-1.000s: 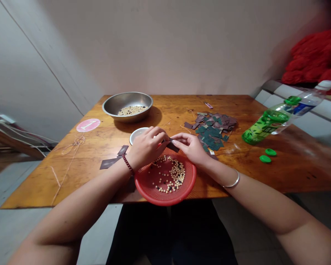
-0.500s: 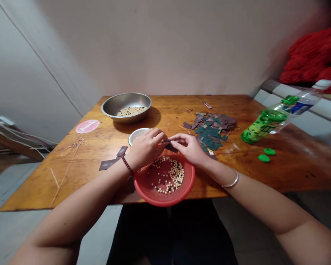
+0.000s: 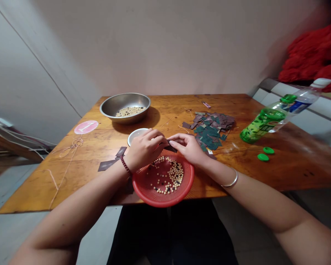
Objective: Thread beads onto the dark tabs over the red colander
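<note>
Both hands meet over the far rim of a red mesh basket (image 3: 143, 193). My right hand (image 3: 187, 148) is closed, with thumb and forefinger pinching a small dark brown flat piece (image 3: 171, 148). My left hand (image 3: 146, 148) is closed at the other end of this piece, its fingertips bent down and partly hidden. Whether the piece is cloth or leather I cannot tell. Inside the basket lie many pale round beads (image 3: 176, 175) with a few black ones. A white bowl (image 3: 136, 134) is partly covered by my left hand.
A steel bowl (image 3: 107, 111) with beads stands at the back left. Right of centre is a heap of green and brown pieces (image 3: 209, 130). Beyond it stand a green bottle (image 3: 262, 125) and a clear bottle (image 3: 306, 101), near green caps (image 3: 263, 157). Thread (image 3: 71, 147) lies left.
The whole view has shifted very slightly. My left fingers have bent a little around the brown piece; both hands stay over the basket's far rim.
</note>
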`<state>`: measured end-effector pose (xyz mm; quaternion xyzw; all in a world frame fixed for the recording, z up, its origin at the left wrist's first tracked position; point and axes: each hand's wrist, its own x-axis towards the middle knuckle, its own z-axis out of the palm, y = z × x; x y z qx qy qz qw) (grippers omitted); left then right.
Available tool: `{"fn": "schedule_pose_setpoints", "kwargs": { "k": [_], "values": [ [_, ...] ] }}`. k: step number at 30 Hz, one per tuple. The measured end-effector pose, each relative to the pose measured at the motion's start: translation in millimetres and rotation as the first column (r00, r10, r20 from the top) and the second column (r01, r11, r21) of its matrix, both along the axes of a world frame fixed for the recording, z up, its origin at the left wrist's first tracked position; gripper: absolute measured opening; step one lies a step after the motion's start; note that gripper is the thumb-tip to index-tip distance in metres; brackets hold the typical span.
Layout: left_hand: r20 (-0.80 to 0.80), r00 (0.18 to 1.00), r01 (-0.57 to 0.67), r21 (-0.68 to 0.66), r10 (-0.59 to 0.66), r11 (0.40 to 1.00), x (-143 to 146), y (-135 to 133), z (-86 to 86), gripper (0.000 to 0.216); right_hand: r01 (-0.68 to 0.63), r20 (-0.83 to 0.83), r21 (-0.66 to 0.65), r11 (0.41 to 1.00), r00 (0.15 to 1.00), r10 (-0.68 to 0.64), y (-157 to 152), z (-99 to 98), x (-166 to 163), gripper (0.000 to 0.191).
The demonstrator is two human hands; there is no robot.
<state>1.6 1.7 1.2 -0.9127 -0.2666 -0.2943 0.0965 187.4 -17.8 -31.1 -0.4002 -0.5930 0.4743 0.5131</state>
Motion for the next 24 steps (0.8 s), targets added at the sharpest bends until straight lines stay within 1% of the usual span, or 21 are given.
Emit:
{"fn": "schedule_pose_setpoints", "kwargs": {
  "k": [2,8,19,24],
  "values": [
    [-0.003,1.000,0.010,0.004,-0.010,1.000,-0.4,-0.1,-0.1,0.012,-0.001,-0.003,0.000,1.000,1.000,0.001,0.3,-0.5,-0.1,0.019],
    [0.015,1.000,-0.013,0.046,0.013,0.999,-0.5,1.5,-1.6,0.011,0.010,-0.003,0.003,1.000,1.000,-0.010,0.4,-0.4,-0.3,0.020],
    [0.021,1.000,-0.009,0.038,0.008,0.999,-1.1,0.8,-1.8,0.012,0.017,-0.023,-0.015,1.000,1.000,-0.018,0.6,-0.1,-0.5,0.019],
    [0.040,0.999,0.002,0.050,-0.004,0.999,-1.3,1.7,-2.8,0.010,0.015,-0.039,-0.001,1.000,0.999,-0.015,0.5,-0.3,-0.9,0.019]
  ]
}}
